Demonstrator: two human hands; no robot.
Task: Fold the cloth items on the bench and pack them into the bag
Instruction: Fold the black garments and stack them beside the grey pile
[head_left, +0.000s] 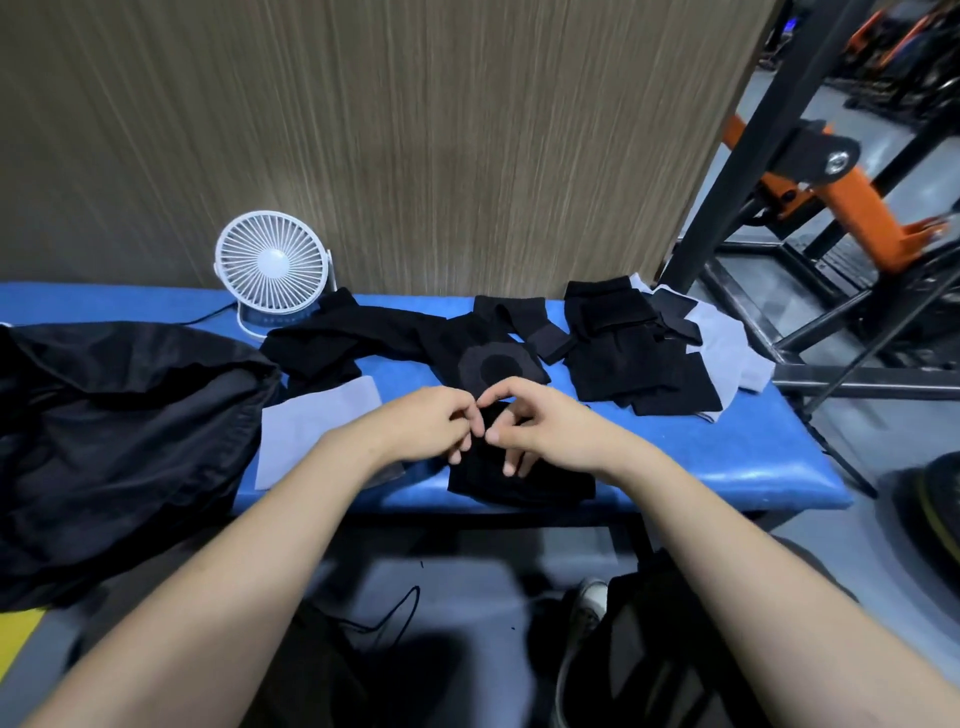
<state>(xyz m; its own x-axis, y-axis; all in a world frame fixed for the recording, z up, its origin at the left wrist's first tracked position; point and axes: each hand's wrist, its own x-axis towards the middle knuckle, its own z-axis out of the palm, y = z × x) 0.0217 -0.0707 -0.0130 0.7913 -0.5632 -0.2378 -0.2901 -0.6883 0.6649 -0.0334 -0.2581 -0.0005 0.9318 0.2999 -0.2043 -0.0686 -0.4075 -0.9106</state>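
Observation:
A small black cloth (519, 480) lies at the front edge of the blue bench (727, 457). My left hand (431, 421) and my right hand (535, 421) meet over its far edge, fingers curled and pinching the fabric where they touch. Behind them lies a long black sleeve-like cloth (395, 338) with a grey ring patch. A pale grey cloth (311, 431) lies flat to the left. A pile of black and grey cloths (654, 353) sits at the right. The black bag (119, 431) slumps on the bench's left end.
A white desk fan (272, 270) stands at the back of the bench against the wood-grain wall, its cable running left. A black and orange gym frame (831, 182) stands at the right. A shoe (589, 603) and dark items are on the floor below.

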